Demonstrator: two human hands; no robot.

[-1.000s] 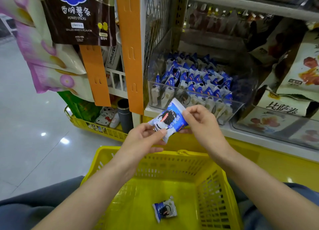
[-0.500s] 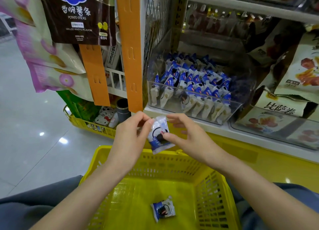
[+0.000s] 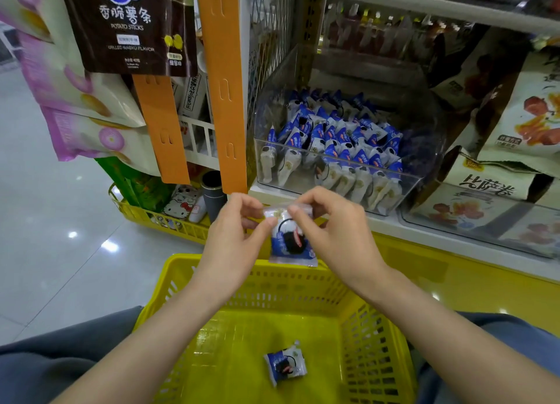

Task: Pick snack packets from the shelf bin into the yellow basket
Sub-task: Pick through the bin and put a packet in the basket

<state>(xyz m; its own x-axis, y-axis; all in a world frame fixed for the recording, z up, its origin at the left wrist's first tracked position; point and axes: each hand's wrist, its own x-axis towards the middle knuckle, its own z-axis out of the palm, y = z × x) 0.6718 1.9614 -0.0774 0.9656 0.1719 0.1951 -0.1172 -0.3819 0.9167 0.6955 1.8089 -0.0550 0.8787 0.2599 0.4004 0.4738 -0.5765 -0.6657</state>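
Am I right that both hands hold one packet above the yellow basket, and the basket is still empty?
Not quite. In the head view both the left hand and the right hand pinch one packet above the yellow basket, but the basket is not empty: another packet already lies on its floor.

The yellow plastic basket with holey sides point(image 3: 375, 337) looks hard and a bit shiny. The see-through plastic shelf bin point(image 3: 339, 168) is smooth and glossy. The small blue and white snack packet point(image 3: 292, 243) has a thin, shiny wrapper. The pale grey floor point(image 3: 54, 246) is smooth and shiny with bright spots.
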